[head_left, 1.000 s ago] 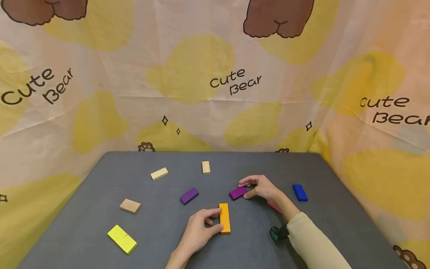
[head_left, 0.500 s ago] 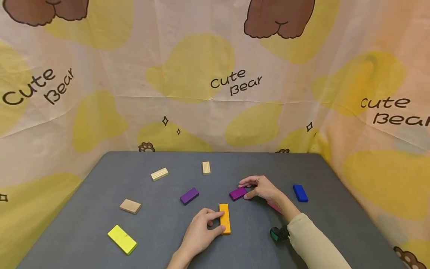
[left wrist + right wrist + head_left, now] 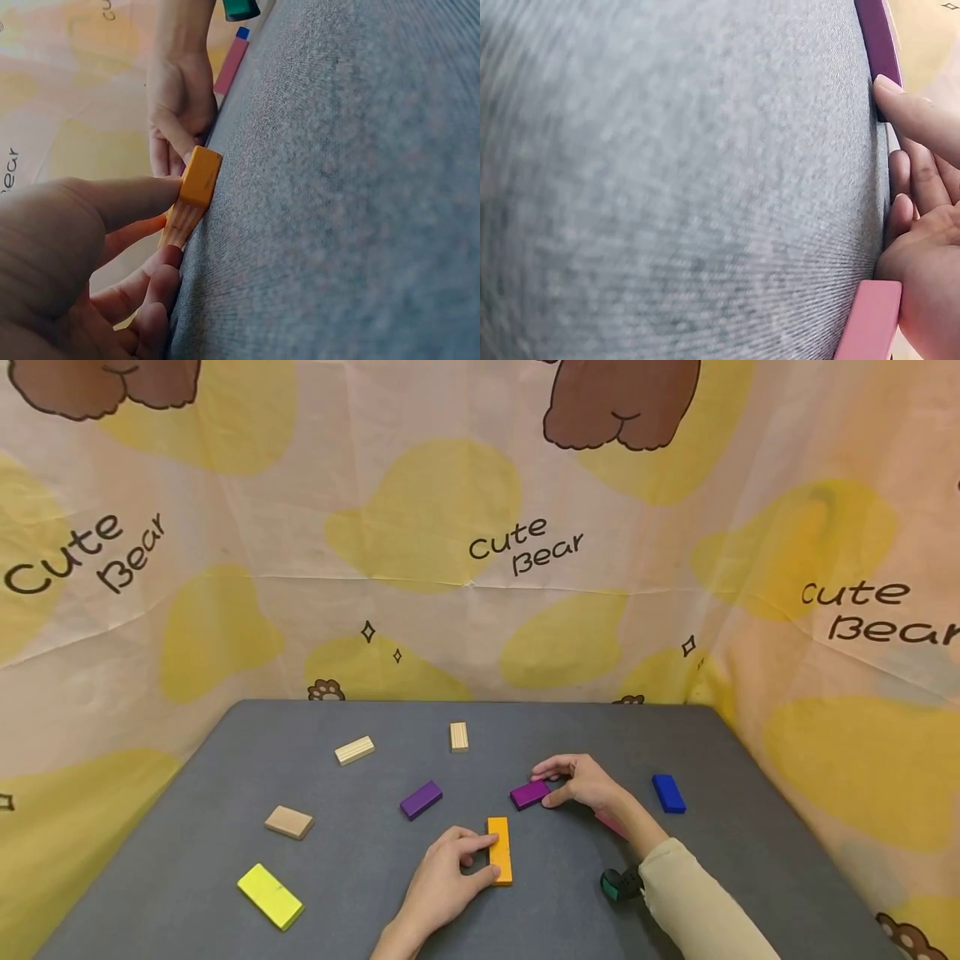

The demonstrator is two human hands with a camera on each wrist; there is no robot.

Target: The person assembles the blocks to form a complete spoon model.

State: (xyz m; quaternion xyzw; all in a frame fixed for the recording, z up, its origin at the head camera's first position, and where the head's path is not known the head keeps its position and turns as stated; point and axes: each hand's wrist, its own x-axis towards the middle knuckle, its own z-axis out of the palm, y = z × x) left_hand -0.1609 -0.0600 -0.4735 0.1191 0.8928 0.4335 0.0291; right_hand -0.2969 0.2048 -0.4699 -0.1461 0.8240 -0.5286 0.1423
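Note:
An orange block [image 3: 500, 852] lies flat on the dark table. My left hand [image 3: 444, 878] rests its thumb and index fingertips on the block's left part; the other fingers bend in beside it. The left wrist view shows the thumb [image 3: 142, 202] against the block's upper edge. Farther right, my right hand [image 3: 592, 782] pinches the right end of a magenta block [image 3: 527, 794], thumb at the near corner and a finger at the far edge. A pink block [image 3: 870, 319] lies beneath the right wrist, mostly hidden in the head view.
A purple block [image 3: 421, 799] lies left of the magenta one, a blue block [image 3: 668, 793] far right. Wooden blocks [image 3: 354, 750] sit at the back and left, near a yellow block [image 3: 270, 896]. A dark green-and-black object [image 3: 621, 884] shows beside the right sleeve.
My left thumb and index fingertips have slid slightly to the right, farther over the orange block. The right hand and the blocks stay where they were; the head view shifts a little.

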